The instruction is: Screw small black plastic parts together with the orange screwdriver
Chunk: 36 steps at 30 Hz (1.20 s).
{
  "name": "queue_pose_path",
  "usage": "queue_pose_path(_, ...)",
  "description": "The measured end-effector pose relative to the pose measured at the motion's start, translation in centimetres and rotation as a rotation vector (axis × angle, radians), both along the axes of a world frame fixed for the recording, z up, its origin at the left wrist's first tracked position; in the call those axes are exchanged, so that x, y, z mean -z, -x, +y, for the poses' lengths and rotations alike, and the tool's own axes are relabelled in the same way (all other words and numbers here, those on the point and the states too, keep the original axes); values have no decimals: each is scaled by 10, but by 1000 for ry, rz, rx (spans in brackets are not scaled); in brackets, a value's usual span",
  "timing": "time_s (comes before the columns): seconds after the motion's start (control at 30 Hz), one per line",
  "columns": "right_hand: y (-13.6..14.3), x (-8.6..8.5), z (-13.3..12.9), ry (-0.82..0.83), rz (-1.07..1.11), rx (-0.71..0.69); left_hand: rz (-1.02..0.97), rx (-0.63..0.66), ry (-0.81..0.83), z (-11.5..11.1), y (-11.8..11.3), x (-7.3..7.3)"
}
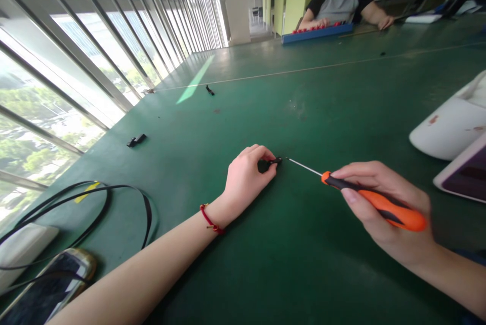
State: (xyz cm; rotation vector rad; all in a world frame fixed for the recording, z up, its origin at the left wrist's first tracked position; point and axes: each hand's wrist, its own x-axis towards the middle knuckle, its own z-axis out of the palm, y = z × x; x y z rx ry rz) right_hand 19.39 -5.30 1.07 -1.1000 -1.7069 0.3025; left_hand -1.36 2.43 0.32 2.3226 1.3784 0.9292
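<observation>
Near the middle of the green table [243,274], my left hand [250,170] pinches a small black part [278,160] between thumb and fingers. What kind of part it is, I cannot make out. A screwdriver [379,203] with an orange and black handle lies in the grip of my right hand [395,198]. Its thin metal shaft [306,167] points left, and the tip sits just right of the black part, with a small gap showing between them. A red cord bracelet circles my left wrist.
Small black pieces lie at left [136,140] and farther back [210,90]. A black cable [148,213], a phone [56,284] and a white block [23,251] are at lower left. At right stands a white container [451,117]. Across the table sits a person behind a blue tray [319,34].
</observation>
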Motion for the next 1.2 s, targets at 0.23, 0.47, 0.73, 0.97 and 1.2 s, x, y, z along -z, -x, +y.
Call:
queue_pose_path(0.23,3,0,1,145,66,12,18,-34,80,-1,-1,0)
queue_pose_path(0.47,4,0,3,124,110,78,-157,199,-28,-5,-2,-5)
queue_pose_path(0.73,6,-2,3,107,60,46,15,-20,62,10,3,3)
queue_pose_path(0.97,2,-2,0,81,38,-11,-51,-5,62,6,2,-3)
queue_pose_path(1.2,3,0,1,104,30,-42,-71,43,35,2,1,-3)
